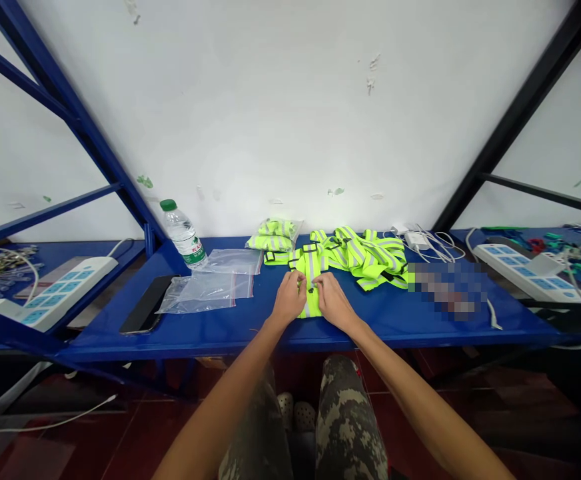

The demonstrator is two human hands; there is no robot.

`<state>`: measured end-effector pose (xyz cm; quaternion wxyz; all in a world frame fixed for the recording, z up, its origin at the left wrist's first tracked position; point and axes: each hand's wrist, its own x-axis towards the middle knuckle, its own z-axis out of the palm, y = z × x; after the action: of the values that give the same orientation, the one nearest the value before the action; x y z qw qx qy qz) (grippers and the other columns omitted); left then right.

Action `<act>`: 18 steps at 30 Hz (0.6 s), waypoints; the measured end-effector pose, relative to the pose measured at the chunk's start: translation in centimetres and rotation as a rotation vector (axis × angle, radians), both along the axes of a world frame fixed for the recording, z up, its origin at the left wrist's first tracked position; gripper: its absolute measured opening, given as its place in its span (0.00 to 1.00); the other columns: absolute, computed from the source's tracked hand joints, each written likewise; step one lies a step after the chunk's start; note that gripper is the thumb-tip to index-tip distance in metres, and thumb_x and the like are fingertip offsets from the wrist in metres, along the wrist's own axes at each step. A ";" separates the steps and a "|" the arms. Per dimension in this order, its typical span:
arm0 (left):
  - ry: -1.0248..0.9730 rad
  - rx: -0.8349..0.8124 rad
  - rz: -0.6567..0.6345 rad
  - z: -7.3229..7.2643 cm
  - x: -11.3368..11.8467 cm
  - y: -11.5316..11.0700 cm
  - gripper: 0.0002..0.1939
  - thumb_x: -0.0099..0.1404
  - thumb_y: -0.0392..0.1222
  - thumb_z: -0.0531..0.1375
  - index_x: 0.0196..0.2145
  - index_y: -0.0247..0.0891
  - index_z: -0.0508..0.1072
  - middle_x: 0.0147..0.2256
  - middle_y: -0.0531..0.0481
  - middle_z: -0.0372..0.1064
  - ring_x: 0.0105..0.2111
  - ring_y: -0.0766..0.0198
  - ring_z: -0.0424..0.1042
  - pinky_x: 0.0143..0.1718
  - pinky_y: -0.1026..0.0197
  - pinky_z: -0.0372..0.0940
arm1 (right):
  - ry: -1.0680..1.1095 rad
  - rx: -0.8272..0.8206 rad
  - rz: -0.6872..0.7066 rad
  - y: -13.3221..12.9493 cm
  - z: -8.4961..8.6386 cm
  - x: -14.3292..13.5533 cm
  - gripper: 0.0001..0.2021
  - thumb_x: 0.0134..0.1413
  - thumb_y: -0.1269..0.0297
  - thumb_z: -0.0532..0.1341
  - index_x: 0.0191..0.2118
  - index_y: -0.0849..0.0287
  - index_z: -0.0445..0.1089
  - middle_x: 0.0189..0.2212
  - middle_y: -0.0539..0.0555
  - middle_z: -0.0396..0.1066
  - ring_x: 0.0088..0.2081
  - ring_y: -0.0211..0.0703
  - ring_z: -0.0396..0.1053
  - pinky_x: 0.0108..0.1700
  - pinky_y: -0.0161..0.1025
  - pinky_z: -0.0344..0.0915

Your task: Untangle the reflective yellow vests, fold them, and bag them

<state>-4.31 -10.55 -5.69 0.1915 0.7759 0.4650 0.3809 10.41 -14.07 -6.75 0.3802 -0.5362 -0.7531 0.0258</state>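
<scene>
A neon-yellow reflective strap (311, 267) with grey stripes and black buckles lies in front of me on the blue table. My left hand (291, 295) pinches its left edge, fingers curled. Opposite it, my right hand (334, 300) grips the right edge with bent fingers. Just behind and to the right sits a loose heap of similar reflective straps (370, 257). Farther back, a clear bag packed with folded straps (274, 235) rests near the wall. Flat clear zip bags (205, 290) are spread to the left of my left hand.
A water bottle (184, 233) with a green cap and a black phone (149, 305) stand and lie at the left. White power strips (65, 290) flank the table beyond the metal frame. A charger with white cable (418, 241) lies at the back right, near a blurred patch.
</scene>
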 end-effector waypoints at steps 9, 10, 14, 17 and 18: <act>0.065 -0.002 -0.005 0.1 0.0 0.0 0.09 0.63 0.29 0.52 0.39 0.39 0.66 0.41 0.48 0.66 0.36 0.63 0.69 0.40 0.59 0.63 | 0.032 -0.051 0.005 1.1 -0.1 -0.3 0.13 0.60 0.74 0.48 0.45 0.60 0.65 0.42 0.60 0.67 0.46 0.49 0.66 0.48 0.45 0.63; 0.076 0.002 -0.010 0.2 0.0 0.0 0.10 0.62 0.29 0.52 0.39 0.39 0.66 0.41 0.47 0.66 0.37 0.63 0.69 0.40 0.59 0.63 | 0.040 -0.056 0.005 1.2 -0.1 -0.3 0.12 0.59 0.74 0.48 0.45 0.60 0.65 0.41 0.60 0.68 0.45 0.48 0.66 0.48 0.44 0.63; 0.151 0.047 -0.010 0.4 0.0 -0.1 0.10 0.61 0.29 0.53 0.39 0.39 0.66 0.42 0.47 0.67 0.44 0.60 0.68 0.45 0.58 0.63 | 0.065 -0.065 -0.018 1.6 -0.2 -0.1 0.11 0.57 0.74 0.50 0.42 0.60 0.66 0.39 0.59 0.69 0.43 0.47 0.67 0.47 0.42 0.63; 0.195 0.057 -0.021 0.6 0.0 -0.2 0.06 0.63 0.33 0.55 0.37 0.40 0.68 0.41 0.47 0.68 0.44 0.59 0.68 0.48 0.57 0.63 | 0.095 -0.079 -0.046 1.7 -0.2 0.0 0.10 0.56 0.74 0.51 0.39 0.59 0.67 0.37 0.57 0.70 0.40 0.45 0.69 0.44 0.41 0.64; 0.198 0.053 -0.024 0.6 0.0 -0.3 0.05 0.63 0.35 0.55 0.37 0.39 0.68 0.41 0.47 0.68 0.44 0.59 0.68 0.48 0.57 0.63 | 0.104 -0.086 -0.054 1.7 -0.2 0.0 0.09 0.56 0.74 0.51 0.38 0.59 0.68 0.37 0.57 0.71 0.40 0.45 0.69 0.44 0.40 0.64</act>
<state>-4.31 -10.86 -5.09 0.1286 0.8200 0.4622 0.3122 10.43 -12.38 -6.99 0.3961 -0.5702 -0.7157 0.0760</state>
